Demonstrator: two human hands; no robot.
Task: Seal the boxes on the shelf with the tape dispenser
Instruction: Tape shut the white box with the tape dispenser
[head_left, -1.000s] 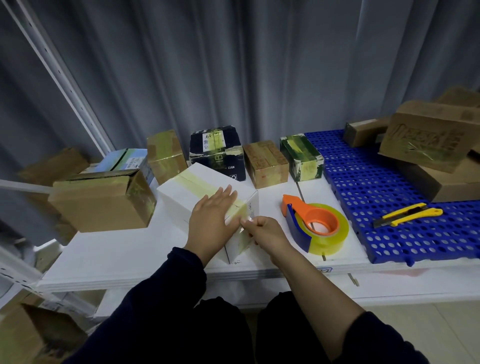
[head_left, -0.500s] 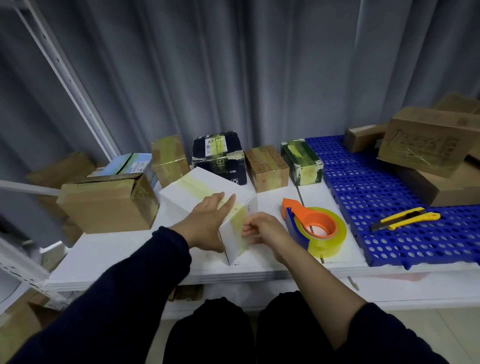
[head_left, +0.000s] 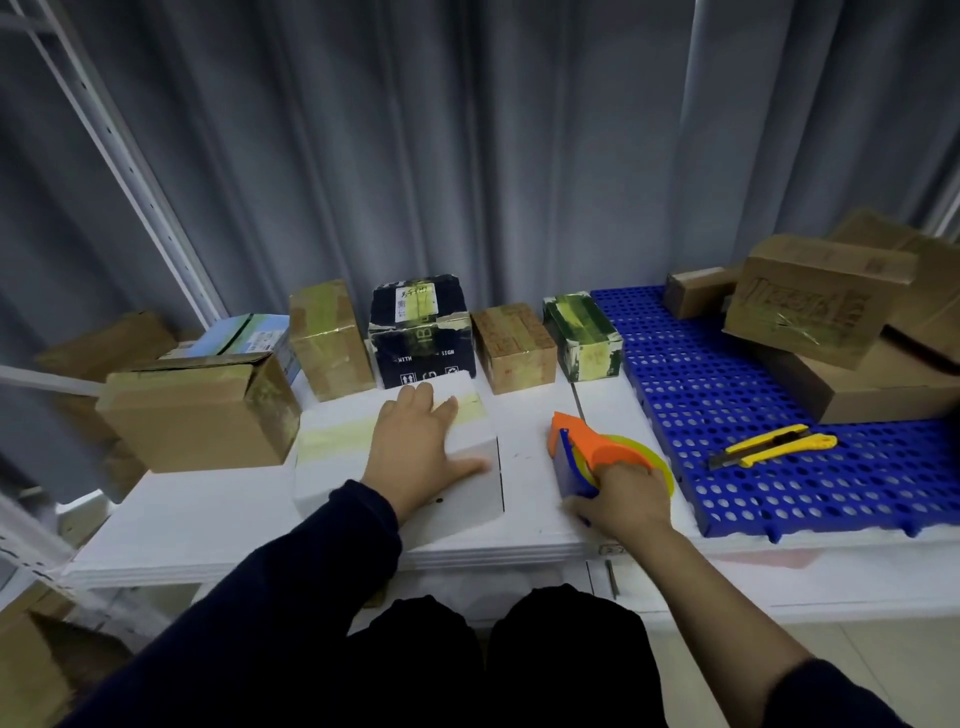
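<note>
Head view: tape dispenser sits on white shelf near front edge, your right hand curled round its near end. White box just left of it, tape strip across top. Your left hand lies flat on box, fingers spread. Yellow knife on blue mat, right side.

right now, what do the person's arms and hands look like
The left hand and right hand are bare, no gloves or jewellery visible. The left sleeve, dark navy, reaches the wrist; the right sleeve, same colour, sits pushed up near the elbow.
</note>
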